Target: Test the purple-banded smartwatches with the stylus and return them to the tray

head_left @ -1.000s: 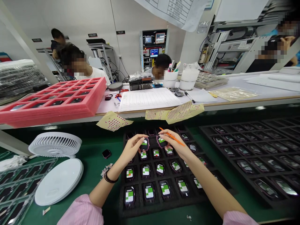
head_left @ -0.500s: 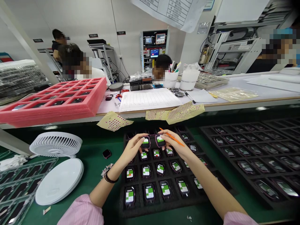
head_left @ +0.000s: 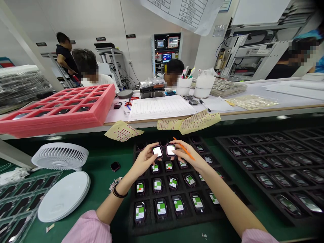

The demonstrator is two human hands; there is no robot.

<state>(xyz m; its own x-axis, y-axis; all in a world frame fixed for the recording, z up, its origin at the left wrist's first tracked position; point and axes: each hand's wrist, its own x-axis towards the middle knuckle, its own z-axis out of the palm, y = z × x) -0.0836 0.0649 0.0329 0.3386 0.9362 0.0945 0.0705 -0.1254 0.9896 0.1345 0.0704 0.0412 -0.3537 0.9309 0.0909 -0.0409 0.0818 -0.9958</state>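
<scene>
My left hand (head_left: 147, 156) grips a square watch (head_left: 157, 151) with a white lit screen, its thumb at the lower edge of the glass. A second watch (head_left: 170, 150), also lit white, is in my right hand (head_left: 184, 152), side by side with the first. An orange stick (head_left: 186, 150) lies across the back of my right fingers. Both watches are held above a black foam tray (head_left: 149, 226), where several watches sit in pockets with green and white screens. Their far edges partly hide behind my hands.
A second black tray (head_left: 274, 199) of dark watches lies at the right. One loose watch (head_left: 115, 166) and a white fan (head_left: 64, 195) are on the left. Overhead, a shelf holds a pink foam tray (head_left: 101, 111) and papers. People are beyond it.
The screens of both held watches have turned from green and white to plain white. My right hand's watch has moved slightly left and up, and my left thumb has shifted lower.
</scene>
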